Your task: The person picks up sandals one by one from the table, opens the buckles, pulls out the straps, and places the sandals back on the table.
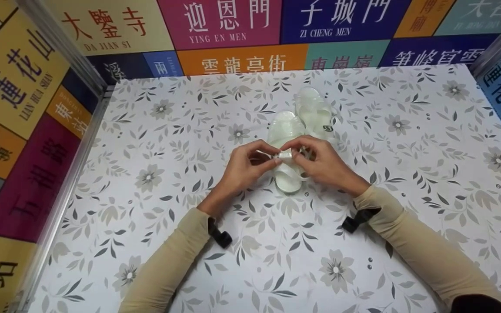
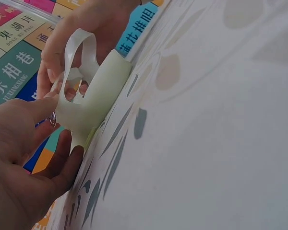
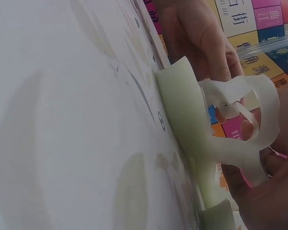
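Observation:
A pale, translucent sandal (image 1: 288,186) stands on the patterned tabletop, its toe pointing away from me. Over its middle, my left hand (image 1: 245,167) and right hand (image 1: 322,161) meet and pinch its ankle strap (image 1: 285,154) from either side. In the left wrist view, the strap's loop (image 2: 89,43) rises above the heel (image 2: 108,79). A small dark hole or stud shows on the strap end (image 3: 225,106) in the right wrist view. Fingers hide part of the fastening. The matching sandal (image 1: 313,106) lies just beyond, to the right, with a dark mark inside.
White floral paper covers the table (image 1: 146,217). Colourful panels (image 1: 228,26) with large characters stand along the back, and others (image 1: 15,82) line the left side. Black wrist cameras (image 1: 221,238) sit at both cuffs, close above the table.

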`<state>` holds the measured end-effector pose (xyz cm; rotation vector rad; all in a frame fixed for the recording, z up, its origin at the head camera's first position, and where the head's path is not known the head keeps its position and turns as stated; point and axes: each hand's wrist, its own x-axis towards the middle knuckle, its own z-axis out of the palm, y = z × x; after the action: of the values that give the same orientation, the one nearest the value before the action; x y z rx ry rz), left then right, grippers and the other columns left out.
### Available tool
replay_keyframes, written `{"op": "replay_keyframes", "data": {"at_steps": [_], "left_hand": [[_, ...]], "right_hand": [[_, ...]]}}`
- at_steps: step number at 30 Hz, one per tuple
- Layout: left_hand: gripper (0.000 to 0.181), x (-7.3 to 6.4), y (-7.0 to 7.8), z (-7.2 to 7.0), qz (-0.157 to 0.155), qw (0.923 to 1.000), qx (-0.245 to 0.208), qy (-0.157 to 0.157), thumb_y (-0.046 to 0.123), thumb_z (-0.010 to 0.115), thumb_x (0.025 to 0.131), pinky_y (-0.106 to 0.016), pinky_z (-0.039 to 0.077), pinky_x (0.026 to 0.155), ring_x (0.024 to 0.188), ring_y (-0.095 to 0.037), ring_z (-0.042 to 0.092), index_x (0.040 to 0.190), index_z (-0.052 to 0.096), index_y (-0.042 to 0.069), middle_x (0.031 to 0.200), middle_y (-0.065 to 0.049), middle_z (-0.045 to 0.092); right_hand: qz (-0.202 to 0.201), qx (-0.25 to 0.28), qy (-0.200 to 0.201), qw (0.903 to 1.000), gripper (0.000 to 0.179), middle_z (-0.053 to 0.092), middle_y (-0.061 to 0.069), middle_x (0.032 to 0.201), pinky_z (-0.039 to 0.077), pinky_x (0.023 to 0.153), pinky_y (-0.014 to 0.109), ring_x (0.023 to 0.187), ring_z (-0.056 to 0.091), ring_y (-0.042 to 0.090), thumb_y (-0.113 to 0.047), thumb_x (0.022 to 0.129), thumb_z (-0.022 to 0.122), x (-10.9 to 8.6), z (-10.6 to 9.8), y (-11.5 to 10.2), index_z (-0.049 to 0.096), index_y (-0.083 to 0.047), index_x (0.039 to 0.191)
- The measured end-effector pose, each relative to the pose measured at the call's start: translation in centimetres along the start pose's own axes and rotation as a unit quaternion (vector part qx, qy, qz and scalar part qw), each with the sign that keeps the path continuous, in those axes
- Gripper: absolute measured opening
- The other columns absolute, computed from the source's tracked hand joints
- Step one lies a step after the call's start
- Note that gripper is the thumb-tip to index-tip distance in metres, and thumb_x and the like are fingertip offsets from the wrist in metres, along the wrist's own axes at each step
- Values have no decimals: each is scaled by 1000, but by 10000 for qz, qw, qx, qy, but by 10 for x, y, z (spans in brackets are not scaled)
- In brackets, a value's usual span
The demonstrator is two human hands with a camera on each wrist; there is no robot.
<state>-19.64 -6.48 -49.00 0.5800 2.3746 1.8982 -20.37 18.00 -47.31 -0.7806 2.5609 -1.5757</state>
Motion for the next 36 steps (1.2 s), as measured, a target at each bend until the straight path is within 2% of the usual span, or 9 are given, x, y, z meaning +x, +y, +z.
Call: {"op": "replay_keyframes", "data": {"at_steps": [7,16,25,30,34,36], "left_hand": [[17,0,0,0,-47,10000,-14,50,22,87,95,-33,65,91,97,-17,79,110,81,17,109,1,81],[20,0,0,-1,-184,9998,44,54,26,87,95,-32,64,92,98,-15,78,112,80,18,110,1,81],[26,1,-1,-3,-170,9998,121,-39,27,86,95,-32,65,92,99,-17,79,115,78,12,113,-2,80],[25,1,-1,-4,-110,9998,119,-62,27,86,96,-32,65,91,98,-17,79,114,79,13,112,-3,80],[24,2,-3,-6,-81,9997,92,-224,27,83,98,-33,65,90,99,-17,79,116,80,12,113,-2,80],[23,3,-4,-8,-91,9994,71,-327,28,81,99,-33,65,91,100,-16,79,117,80,12,114,0,80]], "right_hand": [[-216,71,275,9994,28,76,2,108,46,80,28,90,60,17,-3,102,65,0,-1,-1,81,-22,115],[-342,335,494,9976,20,77,5,106,47,80,25,89,61,18,-5,103,68,2,-3,-2,80,-15,115],[-644,608,561,9945,17,77,7,110,49,99,33,109,65,17,-4,102,71,2,-3,-2,80,-12,114],[-759,510,573,9942,16,77,5,116,48,111,34,120,66,19,-5,103,70,3,-2,-5,80,-14,113],[-950,387,509,9934,15,76,6,129,44,123,33,137,63,22,-6,104,69,2,-4,-10,80,-13,113],[-1085,186,555,9924,15,77,5,129,45,123,32,137,64,23,-6,104,69,1,-7,-15,80,-12,111]]}}
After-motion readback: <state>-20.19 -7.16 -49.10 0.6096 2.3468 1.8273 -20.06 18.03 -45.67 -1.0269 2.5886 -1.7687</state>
